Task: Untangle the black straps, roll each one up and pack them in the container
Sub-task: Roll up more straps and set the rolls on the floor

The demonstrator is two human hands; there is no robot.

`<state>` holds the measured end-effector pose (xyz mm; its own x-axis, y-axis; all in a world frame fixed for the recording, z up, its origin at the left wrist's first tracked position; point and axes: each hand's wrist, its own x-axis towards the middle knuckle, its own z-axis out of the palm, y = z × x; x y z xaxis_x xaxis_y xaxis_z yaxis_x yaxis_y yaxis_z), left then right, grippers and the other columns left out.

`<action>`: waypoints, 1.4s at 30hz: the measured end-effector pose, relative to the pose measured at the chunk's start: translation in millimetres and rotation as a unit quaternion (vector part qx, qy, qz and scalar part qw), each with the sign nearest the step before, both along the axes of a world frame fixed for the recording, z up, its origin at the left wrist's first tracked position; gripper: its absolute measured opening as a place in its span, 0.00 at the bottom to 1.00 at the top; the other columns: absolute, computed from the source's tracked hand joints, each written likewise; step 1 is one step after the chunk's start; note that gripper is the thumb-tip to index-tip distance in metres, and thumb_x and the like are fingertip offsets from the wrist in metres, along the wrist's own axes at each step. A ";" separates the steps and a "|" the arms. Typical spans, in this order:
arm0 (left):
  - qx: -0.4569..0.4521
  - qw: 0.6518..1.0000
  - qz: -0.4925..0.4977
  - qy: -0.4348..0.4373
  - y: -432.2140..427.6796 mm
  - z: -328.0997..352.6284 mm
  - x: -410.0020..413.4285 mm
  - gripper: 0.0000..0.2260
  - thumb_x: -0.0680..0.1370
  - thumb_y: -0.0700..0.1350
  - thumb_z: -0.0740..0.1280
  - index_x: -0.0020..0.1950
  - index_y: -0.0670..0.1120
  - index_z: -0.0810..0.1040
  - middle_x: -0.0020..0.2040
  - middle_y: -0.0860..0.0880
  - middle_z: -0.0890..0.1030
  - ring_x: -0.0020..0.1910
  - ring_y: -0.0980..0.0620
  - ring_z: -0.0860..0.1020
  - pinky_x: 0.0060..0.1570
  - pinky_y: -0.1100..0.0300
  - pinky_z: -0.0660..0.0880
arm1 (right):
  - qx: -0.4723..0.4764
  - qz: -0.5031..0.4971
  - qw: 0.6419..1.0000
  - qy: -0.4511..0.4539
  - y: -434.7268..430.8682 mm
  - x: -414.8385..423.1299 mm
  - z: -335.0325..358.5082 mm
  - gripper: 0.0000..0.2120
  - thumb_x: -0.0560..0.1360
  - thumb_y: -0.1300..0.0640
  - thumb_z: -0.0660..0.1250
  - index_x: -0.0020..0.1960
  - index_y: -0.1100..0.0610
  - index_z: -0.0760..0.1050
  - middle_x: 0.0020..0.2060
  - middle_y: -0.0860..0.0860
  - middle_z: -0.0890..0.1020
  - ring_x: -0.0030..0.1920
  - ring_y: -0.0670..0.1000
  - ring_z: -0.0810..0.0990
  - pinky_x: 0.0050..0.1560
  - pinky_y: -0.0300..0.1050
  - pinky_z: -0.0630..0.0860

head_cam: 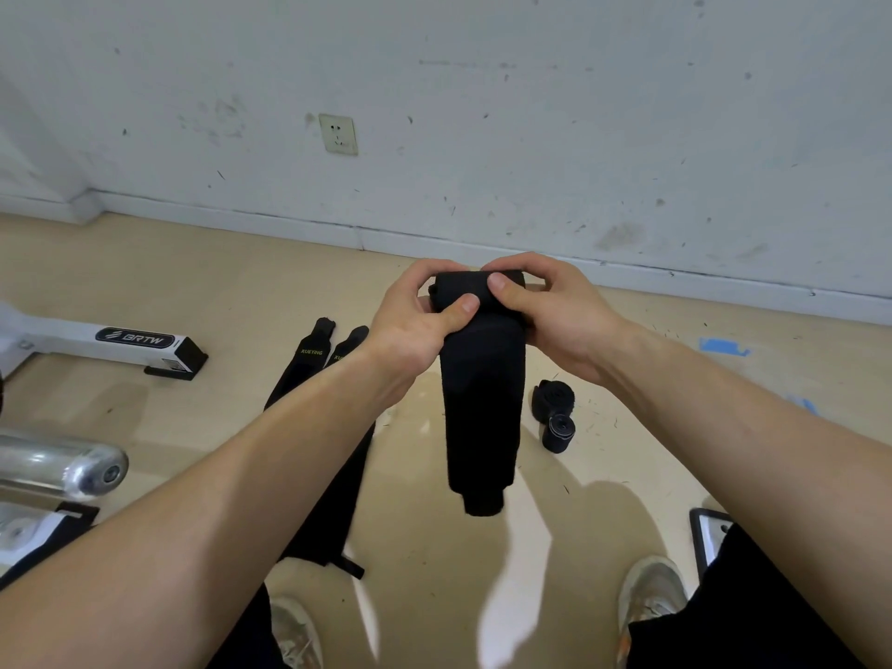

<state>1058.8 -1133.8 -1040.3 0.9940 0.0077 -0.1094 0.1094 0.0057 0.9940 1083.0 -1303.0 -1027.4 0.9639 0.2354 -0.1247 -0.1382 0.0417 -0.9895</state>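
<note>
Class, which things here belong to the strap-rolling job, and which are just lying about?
Job: held strap, left hand, right hand, flat straps on the floor, rolled straps.
Lying about: wall socket, white BRTW beam, metal cylinder, blue tape.

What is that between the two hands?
A black strap: the left hand and right hand grip its rolled top, and the rest hangs down. The head view shows it.
</note>
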 end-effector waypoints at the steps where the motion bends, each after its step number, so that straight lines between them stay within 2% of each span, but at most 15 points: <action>1: -0.003 1.000 -0.003 0.004 0.0 -0.7 0.3 0.13 0.80 0.38 0.71 0.63 0.50 0.78 0.47 0.43 0.85 0.44 0.46 0.85 0.43 0.54 0.82 | -0.005 -0.003 1.000 -0.008 -0.1 0.3 0.3 0.05 0.79 0.61 0.70 0.55 0.56 0.81 0.46 0.60 0.83 0.45 0.57 0.84 0.47 0.50 0.83; 3: -0.016 1.000 -0.010 0.023 0.5 -1.8 1.0 0.12 0.80 0.38 0.71 0.63 0.49 0.78 0.50 0.41 0.86 0.49 0.44 0.86 0.51 0.50 0.83 | -0.012 -0.009 1.000 -0.016 -0.1 1.0 0.5 0.06 0.79 0.63 0.70 0.54 0.55 0.81 0.46 0.60 0.83 0.44 0.57 0.83 0.44 0.49 0.82; 5: -0.035 0.998 -0.023 0.047 0.6 -1.7 1.8 0.13 0.81 0.41 0.71 0.65 0.44 0.78 0.55 0.40 0.85 0.55 0.42 0.85 0.55 0.49 0.82 | -0.016 -0.012 1.000 -0.020 -0.3 1.0 0.4 0.07 0.78 0.64 0.71 0.52 0.54 0.81 0.48 0.60 0.81 0.44 0.57 0.82 0.46 0.51 0.82; 9: -0.044 0.994 -0.052 0.081 0.8 5.0 3.0 0.16 0.82 0.52 0.68 0.62 0.41 0.81 0.56 0.42 0.86 0.55 0.45 0.86 0.51 0.55 0.81 | -0.024 -0.003 0.999 -0.033 0.2 -0.9 -0.6 0.09 0.78 0.67 0.70 0.51 0.54 0.80 0.48 0.59 0.81 0.46 0.57 0.82 0.51 0.55 0.82; 13: -0.024 0.998 -0.021 0.061 1.2 3.1 4.3 0.17 0.81 0.52 0.70 0.61 0.40 0.82 0.55 0.40 0.86 0.55 0.41 0.85 0.60 0.43 0.81 | -0.025 -0.006 0.999 -0.025 1.9 -2.8 -0.8 0.09 0.77 0.65 0.71 0.55 0.55 0.80 0.50 0.59 0.82 0.48 0.57 0.83 0.52 0.54 0.83; 17: -0.018 0.998 0.019 0.053 1.1 2.6 5.7 0.12 0.81 0.48 0.71 0.58 0.42 0.82 0.53 0.41 0.87 0.53 0.41 0.86 0.55 0.45 0.83 | 0.021 0.000 0.999 0.047 4.9 -4.9 -1.2 0.12 0.78 0.58 0.72 0.61 0.56 0.77 0.49 0.54 0.84 0.45 0.54 0.85 0.46 0.46 0.83; 20: -0.009 0.999 0.026 0.041 2.0 0.0 5.6 0.09 0.80 0.46 0.73 0.58 0.43 0.82 0.52 0.41 0.86 0.52 0.41 0.86 0.53 0.46 0.83 | 0.008 0.020 0.997 0.070 6.9 -6.4 -1.6 0.09 0.82 0.51 0.67 0.57 0.56 0.77 0.43 0.50 0.85 0.41 0.49 0.85 0.46 0.46 0.83; 22: 0.009 0.999 0.027 0.028 2.4 -1.5 5.1 0.08 0.80 0.44 0.73 0.58 0.45 0.81 0.49 0.43 0.86 0.48 0.44 0.86 0.47 0.51 0.83 | 0.003 0.025 0.997 0.070 7.4 -6.6 -1.0 0.12 0.83 0.48 0.64 0.55 0.56 0.78 0.42 0.49 0.85 0.40 0.48 0.85 0.46 0.47 0.83; 25: 0.040 0.999 0.022 -0.005 2.6 -1.1 4.8 0.08 0.79 0.41 0.73 0.57 0.49 0.80 0.41 0.49 0.84 0.40 0.51 0.85 0.37 0.60 0.79 | 0.009 0.019 0.998 0.058 7.7 -5.7 -1.2 0.12 0.82 0.50 0.66 0.58 0.58 0.78 0.44 0.52 0.85 0.42 0.51 0.86 0.42 0.45 0.83; 28: 0.040 0.999 0.018 -0.011 3.8 -2.1 4.4 0.10 0.78 0.40 0.74 0.55 0.51 0.80 0.39 0.50 0.84 0.38 0.53 0.84 0.35 0.61 0.79 | 0.013 0.001 0.999 0.047 6.4 -3.7 -3.2 0.09 0.81 0.54 0.68 0.58 0.58 0.78 0.44 0.51 0.84 0.42 0.53 0.85 0.40 0.44 0.81; 30: 0.021 1.000 0.010 0.015 4.6 -2.9 4.3 0.11 0.77 0.41 0.75 0.58 0.48 0.81 0.45 0.46 0.86 0.43 0.49 0.86 0.41 0.57 0.82 | 0.014 -0.012 0.999 0.046 6.0 -3.2 -4.2 0.07 0.81 0.56 0.69 0.58 0.57 0.78 0.44 0.52 0.83 0.41 0.53 0.84 0.39 0.45 0.80; 32: 0.001 0.999 0.003 0.048 5.3 -3.6 4.9 0.15 0.77 0.44 0.76 0.62 0.43 0.81 0.52 0.42 0.86 0.50 0.44 0.87 0.51 0.51 0.83 | 0.015 -0.020 0.999 0.047 6.1 -3.8 -5.1 0.07 0.80 0.57 0.69 0.57 0.56 0.78 0.44 0.53 0.83 0.39 0.52 0.84 0.37 0.43 0.80; 33: -0.004 0.998 0.000 0.060 5.3 -3.7 5.1 0.16 0.77 0.46 0.75 0.62 0.41 0.81 0.54 0.42 0.86 0.52 0.44 0.86 0.53 0.51 0.83 | 0.016 -0.023 0.998 0.047 6.1 -4.1 -5.4 0.06 0.80 0.58 0.69 0.57 0.55 0.78 0.43 0.53 0.83 0.38 0.51 0.84 0.36 0.42 0.79; 36: 0.008 0.997 -0.003 0.071 3.9 -3.9 5.4 0.17 0.78 0.51 0.74 0.60 0.40 0.82 0.52 0.43 0.87 0.51 0.44 0.86 0.49 0.53 0.82 | 0.026 -0.030 0.998 0.045 6.2 -3.9 -5.3 0.05 0.80 0.58 0.69 0.56 0.55 0.78 0.43 0.53 0.83 0.38 0.51 0.84 0.36 0.43 0.79; 42: -0.023 0.997 -0.003 0.072 0.1 -2.8 2.4 0.15 0.79 0.49 0.73 0.63 0.42 0.80 0.55 0.42 0.87 0.53 0.43 0.86 0.58 0.46 0.82 | 0.004 -0.026 1.000 0.016 3.9 -1.0 -6.8 0.07 0.80 0.59 0.69 0.58 0.54 0.77 0.41 0.56 0.82 0.39 0.54 0.82 0.40 0.47 0.80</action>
<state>1061.3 -1133.7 -1043.0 0.9680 -0.0062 -0.2507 0.2507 0.0499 0.9668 1082.0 -1299.1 -1034.2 0.9705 0.1859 -0.1533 -0.1667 0.0584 -0.9843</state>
